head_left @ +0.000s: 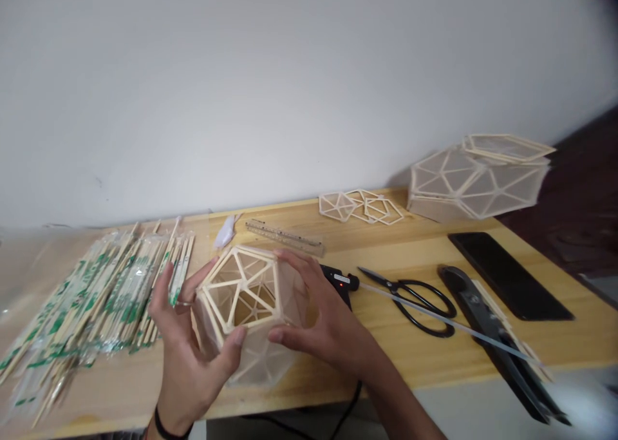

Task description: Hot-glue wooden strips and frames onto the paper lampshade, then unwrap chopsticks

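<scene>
A lantern-like shell (263, 356) of thin wooden sticks and pale translucent panels is held above the table's front part. On its top lies a pentagonal stick frame (241, 284) with spokes meeting in the middle, open between the sticks. My left hand (193, 343) grips the shell's left side, thumb at the frame's front edge and fingers behind. From the right, my right hand (323, 317) holds the shell, thumb at the front right corner and index finger at the back right corner.
Left: wrapped chopsticks (120, 285). Behind: a clear ruler (284, 236) and pentagon frames (360, 207). Right: a glue gun (340, 282) with a glue stick, scissors (420, 298), a black folded tool (487, 330), a phone (512, 276) and a larger panelled structure (477, 182).
</scene>
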A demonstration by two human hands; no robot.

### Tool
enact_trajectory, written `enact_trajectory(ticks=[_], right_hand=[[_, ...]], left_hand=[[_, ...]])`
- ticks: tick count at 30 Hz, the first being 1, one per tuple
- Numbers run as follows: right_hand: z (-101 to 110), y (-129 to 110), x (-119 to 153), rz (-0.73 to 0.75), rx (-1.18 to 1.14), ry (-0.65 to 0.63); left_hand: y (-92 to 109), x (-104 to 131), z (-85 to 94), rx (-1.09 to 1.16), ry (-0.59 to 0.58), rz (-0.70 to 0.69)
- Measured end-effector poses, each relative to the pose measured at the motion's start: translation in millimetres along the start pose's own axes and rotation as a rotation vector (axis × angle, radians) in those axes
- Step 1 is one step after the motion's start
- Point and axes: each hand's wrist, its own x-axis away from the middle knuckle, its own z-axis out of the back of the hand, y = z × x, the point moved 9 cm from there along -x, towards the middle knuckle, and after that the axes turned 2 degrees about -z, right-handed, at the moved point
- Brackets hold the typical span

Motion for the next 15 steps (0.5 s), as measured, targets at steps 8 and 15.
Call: enact_trajectory(ticks=[8, 15], right_hand=[[-1.1, 7.5, 2.8, -0.051, -0.017, -0.013], [1.7, 8.0, 2.8, -0.002, 0.038, -0.043]], left_hand=[[-33.0, -18.0, 63.0, 0.410, 0.316, 0.251], [32.1, -33.0, 123.8, -0.005, 0.496, -0.063]])
